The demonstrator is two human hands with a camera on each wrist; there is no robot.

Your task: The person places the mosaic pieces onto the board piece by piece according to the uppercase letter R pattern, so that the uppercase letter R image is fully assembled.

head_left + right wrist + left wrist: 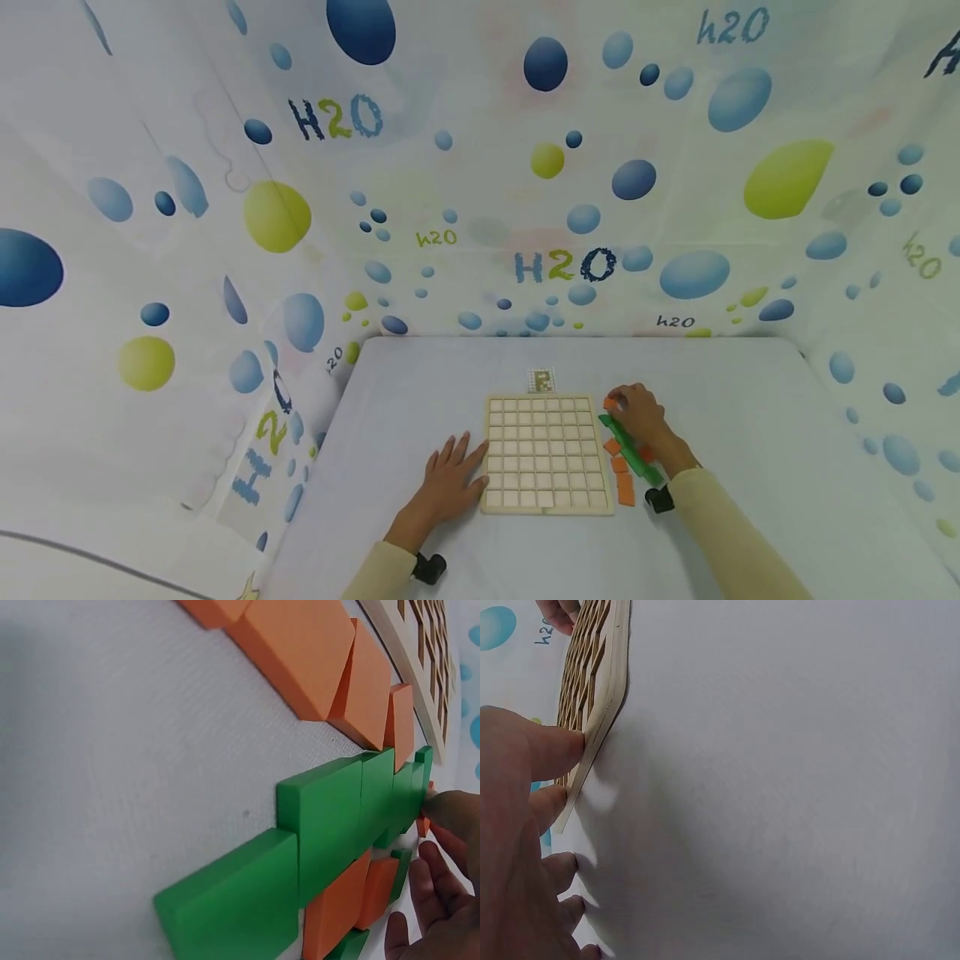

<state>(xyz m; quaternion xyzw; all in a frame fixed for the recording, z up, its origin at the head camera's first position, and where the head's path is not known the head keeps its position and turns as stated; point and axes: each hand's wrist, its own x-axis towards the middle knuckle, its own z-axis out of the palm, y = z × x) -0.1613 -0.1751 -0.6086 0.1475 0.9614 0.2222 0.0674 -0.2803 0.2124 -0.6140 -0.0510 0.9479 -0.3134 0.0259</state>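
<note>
Left hand (pixel 450 483): fingers spread, touching grid board (pixel 543 447), 9 o'clock edge.
Right hand (pixel 637 414): fingers apparently pinch orange tile (pixel 610 403), board's 2 o'clock.
Green tiles (pixel 330 825): board's 3 o'clock.

A small curtained-off booth, though whether in a home or elsewhere cannot be told: pale curtains (pixel 480 196) printed with blue and green drops (pixel 694 274) and "H2O" lettering (pixel 565 265) rise beyond the fingers (pixel 476 456) and on either side of them, walling in the white bench (pixel 408 392) beneath.
</note>
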